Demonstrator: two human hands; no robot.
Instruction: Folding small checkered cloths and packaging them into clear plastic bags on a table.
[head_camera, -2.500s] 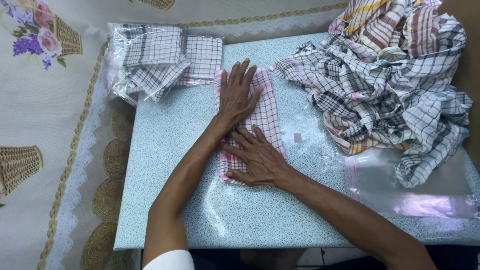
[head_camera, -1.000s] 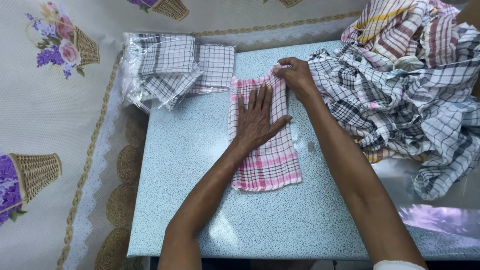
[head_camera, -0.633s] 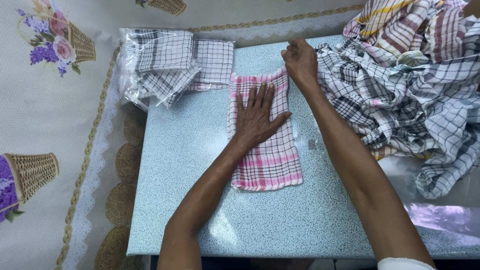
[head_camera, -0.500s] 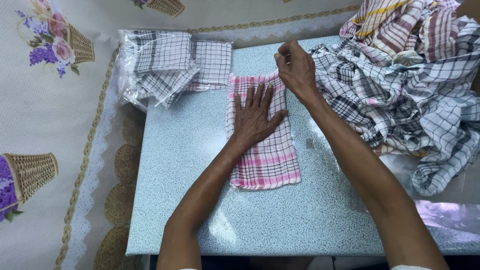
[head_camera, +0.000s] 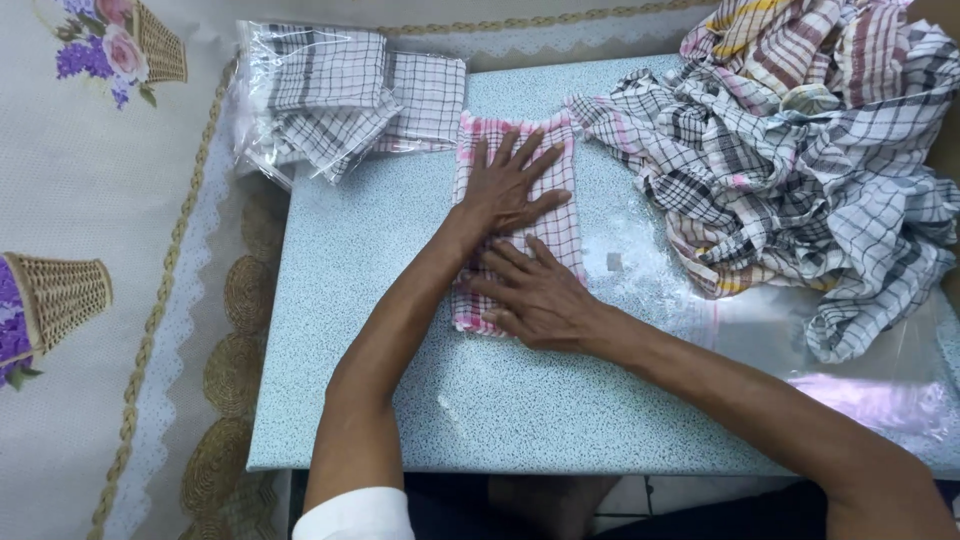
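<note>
left hand (head_camera: 510, 190): flat, palm down, fingers spread, pointing away
right hand (head_camera: 535, 298): flat, palm down, fingers pointing left
forearms: bare, converging

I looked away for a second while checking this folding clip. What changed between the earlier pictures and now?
The right hand left the far corner of the pink checked cloth and came back to lie flat on its near half. The left hand stayed pressed flat on the far half. The bagged cloths and loose pile stayed put.

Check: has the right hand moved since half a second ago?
Yes. The right hand came back from the pink checked cloth's far end to its near end, toward the table's front edge.
</note>
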